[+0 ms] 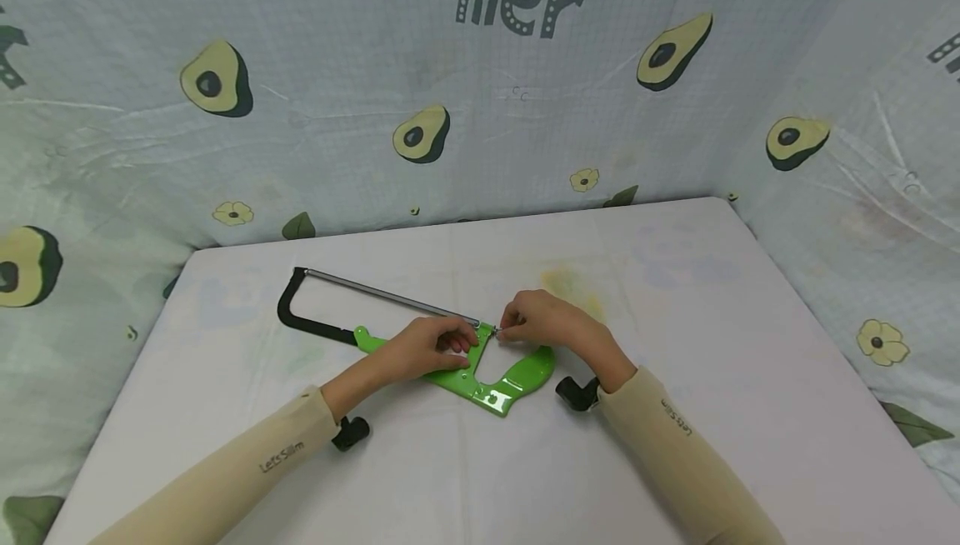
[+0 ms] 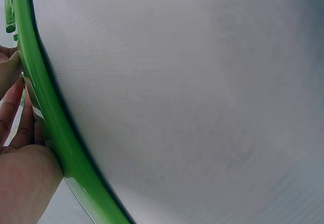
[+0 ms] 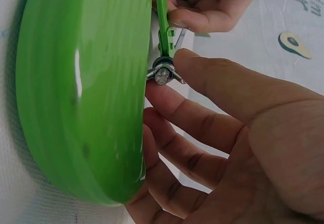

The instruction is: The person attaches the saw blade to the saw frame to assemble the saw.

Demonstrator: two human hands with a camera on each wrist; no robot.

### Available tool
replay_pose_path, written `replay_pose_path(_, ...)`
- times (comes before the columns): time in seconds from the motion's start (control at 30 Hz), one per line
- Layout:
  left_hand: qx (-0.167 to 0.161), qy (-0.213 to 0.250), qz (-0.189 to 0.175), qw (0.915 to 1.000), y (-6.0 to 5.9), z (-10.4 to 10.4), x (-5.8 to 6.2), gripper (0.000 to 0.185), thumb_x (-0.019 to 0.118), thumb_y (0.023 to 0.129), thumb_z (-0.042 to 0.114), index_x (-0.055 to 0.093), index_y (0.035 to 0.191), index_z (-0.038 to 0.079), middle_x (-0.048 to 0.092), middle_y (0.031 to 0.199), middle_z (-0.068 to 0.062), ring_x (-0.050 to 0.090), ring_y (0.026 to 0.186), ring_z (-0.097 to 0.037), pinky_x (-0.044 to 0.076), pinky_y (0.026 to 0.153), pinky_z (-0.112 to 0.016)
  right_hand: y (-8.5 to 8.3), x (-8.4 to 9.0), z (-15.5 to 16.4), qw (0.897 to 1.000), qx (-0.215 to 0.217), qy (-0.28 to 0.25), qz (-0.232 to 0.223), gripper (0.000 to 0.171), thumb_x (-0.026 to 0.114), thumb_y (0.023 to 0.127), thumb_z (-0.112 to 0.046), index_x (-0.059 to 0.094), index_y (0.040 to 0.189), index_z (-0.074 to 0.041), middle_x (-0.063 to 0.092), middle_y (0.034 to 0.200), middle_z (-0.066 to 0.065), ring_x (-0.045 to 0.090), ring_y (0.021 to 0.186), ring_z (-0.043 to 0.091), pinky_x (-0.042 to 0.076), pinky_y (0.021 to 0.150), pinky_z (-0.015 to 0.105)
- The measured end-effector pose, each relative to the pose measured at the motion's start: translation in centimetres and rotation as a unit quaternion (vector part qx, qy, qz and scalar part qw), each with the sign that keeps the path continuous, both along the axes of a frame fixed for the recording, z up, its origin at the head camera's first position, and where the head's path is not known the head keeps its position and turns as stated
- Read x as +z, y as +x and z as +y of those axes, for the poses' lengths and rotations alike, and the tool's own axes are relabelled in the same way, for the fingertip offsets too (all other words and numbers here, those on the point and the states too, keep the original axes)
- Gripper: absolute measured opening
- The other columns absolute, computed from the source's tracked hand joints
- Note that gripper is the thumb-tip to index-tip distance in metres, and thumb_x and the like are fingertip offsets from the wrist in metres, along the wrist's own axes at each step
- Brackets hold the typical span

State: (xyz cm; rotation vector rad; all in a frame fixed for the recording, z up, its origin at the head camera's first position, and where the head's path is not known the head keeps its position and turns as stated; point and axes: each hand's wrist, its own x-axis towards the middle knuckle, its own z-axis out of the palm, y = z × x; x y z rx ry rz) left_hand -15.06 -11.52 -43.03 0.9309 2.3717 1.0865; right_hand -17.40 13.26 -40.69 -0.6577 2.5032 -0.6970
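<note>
A hacksaw lies flat on the white table [image 1: 675,312]: green handle [image 1: 517,378], black frame [image 1: 300,320], thin metal blade [image 1: 390,297]. My left hand [image 1: 431,347] grips the green handle's front bar, fingers curled over it; in the left wrist view the fingers [image 2: 20,127] press against the green edge [image 2: 50,127]. My right hand [image 1: 536,322] pinches the metal wing nut [image 3: 163,73] at the blade's handle end, thumb [image 3: 228,82] and forefinger [image 3: 177,102] on either side. The green handle [image 3: 86,92] fills the right wrist view's left half.
Avocado-print cloth [image 1: 420,133] walls the table at the back and both sides. Black wrist-camera mounts [image 1: 576,393] sit under each forearm. Bare tabletop stretches to the right and front.
</note>
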Motion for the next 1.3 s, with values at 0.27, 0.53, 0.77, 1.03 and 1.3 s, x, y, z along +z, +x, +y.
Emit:
replay_pose_path(0.27, 0.001, 0.001, 0.004, 1.0, 0.05, -0.02, -0.08, 0.026, 0.076, 0.092, 0.011, 0.067, 0.116, 0.006, 0.07, 0.105, -0.002, 0.065, 0.097, -0.016, 0.054, 0.087, -0.031, -0.11, -0.19, 0.04, 1.0, -0.003, 0.004, -0.008, 0.019, 0.072, 0.097, -0.024, 0.078, 0.1, -0.006, 0.072, 0.091, -0.001, 0.061, 0.078, 0.01, 0.051, 0.072, 0.026)
replay_pose_path(0.53, 0.003, -0.002, -0.001, 1.0, 0.08, 0.0, -0.09, 0.026, 0.076, 0.092, 0.012, 0.067, 0.116, 0.006, 0.07, 0.105, -0.001, 0.064, 0.098, -0.015, 0.054, 0.088, -0.031, -0.14, -0.25, 0.01, 1.0, -0.001, -0.002, -0.009, 0.021, 0.07, 0.098, -0.025, 0.078, 0.09, -0.007, 0.066, 0.076, -0.005, 0.051, 0.065, 0.008, 0.043, 0.06, 0.023)
replay_pose_path(0.77, 0.002, 0.0, -0.003, 1.0, 0.11, 0.01, 0.07, 0.025, 0.076, 0.093, 0.011, 0.067, 0.115, 0.006, 0.07, 0.105, -0.002, 0.065, 0.099, -0.017, 0.054, 0.089, -0.031, -0.11, 0.04, -0.09, 1.0, -0.007, -0.015, -0.018, 0.029, 0.068, 0.099, -0.023, 0.074, 0.075, -0.008, 0.044, 0.058, -0.008, 0.038, 0.055, 0.008, 0.032, 0.053, 0.023)
replay_pose_path(1.03, 0.001, -0.005, -0.005, 1.0, 0.05, -0.03, 0.11, 0.025, 0.075, 0.093, 0.011, 0.067, 0.116, 0.007, 0.07, 0.106, -0.002, 0.065, 0.099, -0.016, 0.054, 0.089, -0.03, -0.26, -0.13, -0.05, 1.0, -0.014, -0.015, -0.01, 0.025, 0.065, 0.101, -0.023, 0.077, 0.084, -0.008, 0.049, 0.063, -0.006, 0.04, 0.058, 0.009, 0.033, 0.055, 0.023)
replay_pose_path(1.3, 0.001, -0.006, 0.0, 1.0, 0.12, -0.07, 0.21, 0.025, 0.075, 0.093, 0.011, 0.067, 0.116, 0.007, 0.07, 0.106, -0.002, 0.065, 0.099, -0.016, 0.054, 0.09, -0.031, -0.24, -0.15, -0.1, 1.0, -0.008, -0.011, 0.019, 0.014, 0.063, 0.102, -0.019, 0.074, 0.101, -0.01, 0.069, 0.093, 0.0, 0.053, 0.077, 0.013, 0.045, 0.069, 0.026)
